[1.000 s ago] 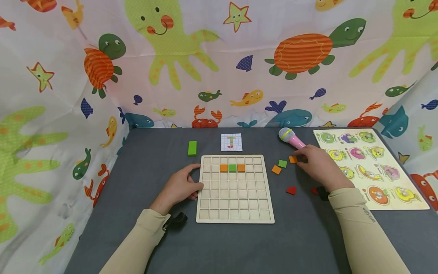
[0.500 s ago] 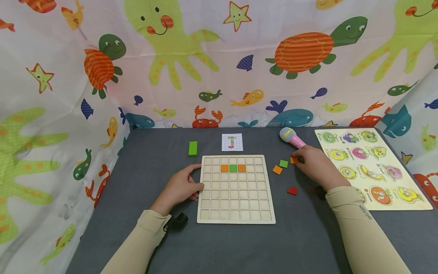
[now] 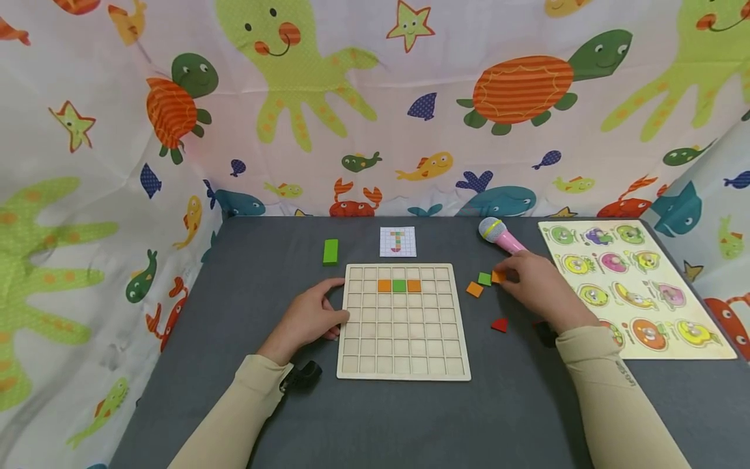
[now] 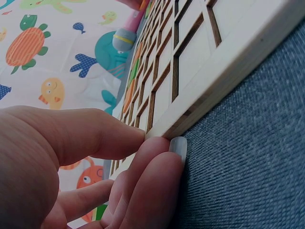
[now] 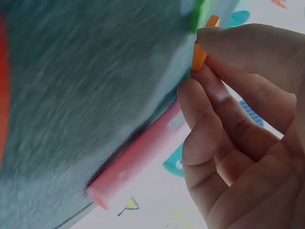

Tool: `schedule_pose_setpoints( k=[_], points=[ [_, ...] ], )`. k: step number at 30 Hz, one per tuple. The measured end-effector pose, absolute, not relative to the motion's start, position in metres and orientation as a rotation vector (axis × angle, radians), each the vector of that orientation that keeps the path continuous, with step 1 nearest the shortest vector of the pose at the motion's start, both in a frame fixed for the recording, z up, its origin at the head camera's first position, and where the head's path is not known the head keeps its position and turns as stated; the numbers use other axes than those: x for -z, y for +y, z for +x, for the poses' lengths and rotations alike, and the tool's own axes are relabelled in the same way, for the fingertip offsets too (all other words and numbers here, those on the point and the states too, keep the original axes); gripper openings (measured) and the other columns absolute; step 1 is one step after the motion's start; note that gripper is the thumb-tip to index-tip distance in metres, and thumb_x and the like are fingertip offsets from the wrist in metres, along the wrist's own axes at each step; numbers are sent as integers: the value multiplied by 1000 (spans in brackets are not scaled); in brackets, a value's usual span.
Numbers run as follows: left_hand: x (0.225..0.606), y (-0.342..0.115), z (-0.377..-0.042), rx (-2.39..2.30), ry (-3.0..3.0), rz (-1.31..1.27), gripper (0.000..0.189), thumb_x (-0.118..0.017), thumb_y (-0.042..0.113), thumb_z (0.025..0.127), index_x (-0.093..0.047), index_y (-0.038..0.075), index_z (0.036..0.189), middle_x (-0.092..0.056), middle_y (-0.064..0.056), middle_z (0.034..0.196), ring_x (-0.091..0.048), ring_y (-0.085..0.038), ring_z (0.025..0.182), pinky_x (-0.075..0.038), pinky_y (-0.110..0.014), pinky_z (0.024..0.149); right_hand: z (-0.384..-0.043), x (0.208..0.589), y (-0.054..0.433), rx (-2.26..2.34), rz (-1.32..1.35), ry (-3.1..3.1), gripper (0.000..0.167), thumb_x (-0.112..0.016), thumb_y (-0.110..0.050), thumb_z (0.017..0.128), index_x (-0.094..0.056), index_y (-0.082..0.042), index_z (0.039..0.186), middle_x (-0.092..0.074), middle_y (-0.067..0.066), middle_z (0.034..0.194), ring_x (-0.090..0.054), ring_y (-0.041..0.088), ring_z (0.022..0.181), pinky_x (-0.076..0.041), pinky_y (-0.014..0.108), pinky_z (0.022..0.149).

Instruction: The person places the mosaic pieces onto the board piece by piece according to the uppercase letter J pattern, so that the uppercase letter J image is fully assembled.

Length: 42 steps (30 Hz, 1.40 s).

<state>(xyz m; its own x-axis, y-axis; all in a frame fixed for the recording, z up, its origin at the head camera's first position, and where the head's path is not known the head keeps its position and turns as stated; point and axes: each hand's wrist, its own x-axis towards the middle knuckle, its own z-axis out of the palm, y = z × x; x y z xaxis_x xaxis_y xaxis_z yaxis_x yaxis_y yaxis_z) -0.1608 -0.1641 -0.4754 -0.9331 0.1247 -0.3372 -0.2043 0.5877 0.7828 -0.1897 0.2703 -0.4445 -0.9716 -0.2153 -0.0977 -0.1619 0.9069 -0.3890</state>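
Note:
A pale wooden grid board lies flat on the table, with an orange, a green and an orange square tile side by side in its second row. My left hand pinches the board's left edge; thumb and fingertips meet it in the left wrist view. To the right of the board, my right hand pinches a loose orange square tile between thumb and fingers, tilted on edge. Close to that hand lie a green tile, another orange tile and a red triangular piece.
Behind the board are a small card with a printed grid pattern and a green block. A pink toy microphone lies just beyond my right hand. At the right is a fruit picture board. Patterned cloth hangs behind the table.
My right hand has shifted slightly left with the orange tile, which has come off its earlier spot toward the green tile. The left hand stays on the board's edge.

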Motion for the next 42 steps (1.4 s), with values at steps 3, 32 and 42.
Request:
schedule_pose_setpoints(
  k=[3, 32, 42],
  points=[
    [476, -164, -162, -1284, 2458, -57, 76, -79, 15, 89, -52, 25, 160, -68, -11, 81, -74, -22, 62, -66, -34, 61, -186, 444, 257, 588, -325, 2952, 30, -77, -15, 98, -79, -3, 125, -77, 18, 121, -65, 34, 104, -58, 58, 98],
    [473, -161, -163, -1301, 2443, -59, 76, -79, 15, 90, -52, 25, 160, -67, -11, 82, -74, -22, 62, -66, -35, 60, -176, 452, 110, 669, -695, 2867, 21, -79, -12, 97, -83, -7, 117, -73, 7, 111, -66, 21, 98, -63, 40, 91],
    [472, -165, -160, -1279, 2458, -77, 76, -79, 16, 91, -52, 26, 161, -67, -11, 82, -74, -22, 62, -66, -35, 60, -175, 455, 103, 655, -693, 2871, 23, -79, -13, 97, -83, -9, 119, -72, 4, 110, -65, 18, 98, -62, 36, 91]
  ],
)
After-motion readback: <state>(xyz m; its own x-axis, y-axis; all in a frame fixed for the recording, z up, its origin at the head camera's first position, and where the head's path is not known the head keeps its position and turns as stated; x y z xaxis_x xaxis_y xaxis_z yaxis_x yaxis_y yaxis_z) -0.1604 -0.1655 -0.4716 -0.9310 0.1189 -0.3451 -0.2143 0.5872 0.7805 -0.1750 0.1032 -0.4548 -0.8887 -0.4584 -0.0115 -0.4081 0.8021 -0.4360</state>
